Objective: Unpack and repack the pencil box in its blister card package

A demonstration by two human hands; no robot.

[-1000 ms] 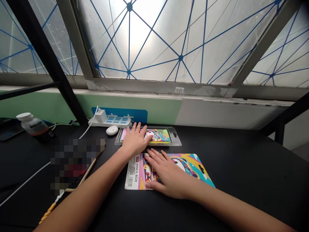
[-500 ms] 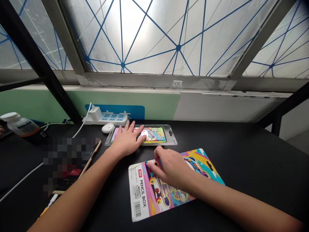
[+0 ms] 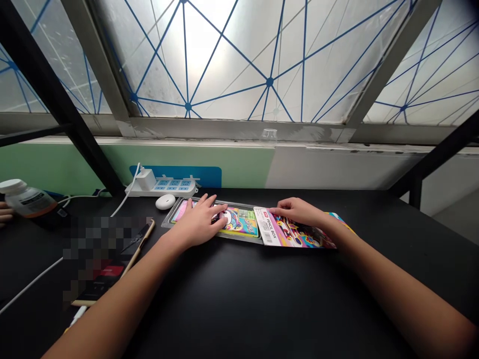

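Observation:
My left hand [image 3: 200, 222] lies with spread fingers on a colourful pencil box [image 3: 241, 222] set in a clear plastic tray [image 3: 167, 219] near the back of the desk. To its right is a bright printed card [image 3: 268, 227] marked "PENCIL BOX". My right hand [image 3: 297, 210] is over the card's far edge, fingers curled and the thumb against the printed face. The left end of the card overlaps the tray's right end. My right wrist hides part of the print.
A white power strip [image 3: 174, 187] with a plugged-in charger stands against the wall. A round white case [image 3: 165, 202] is beside the tray. Left are a phone-like device [image 3: 108, 271], partly blurred out, a white-capped bottle [image 3: 32, 202] and another person's hand [image 3: 5, 214].
My right hand has moved the card away from me toward the back of the desk, up against the tray. My left hand stays on the pencil box.

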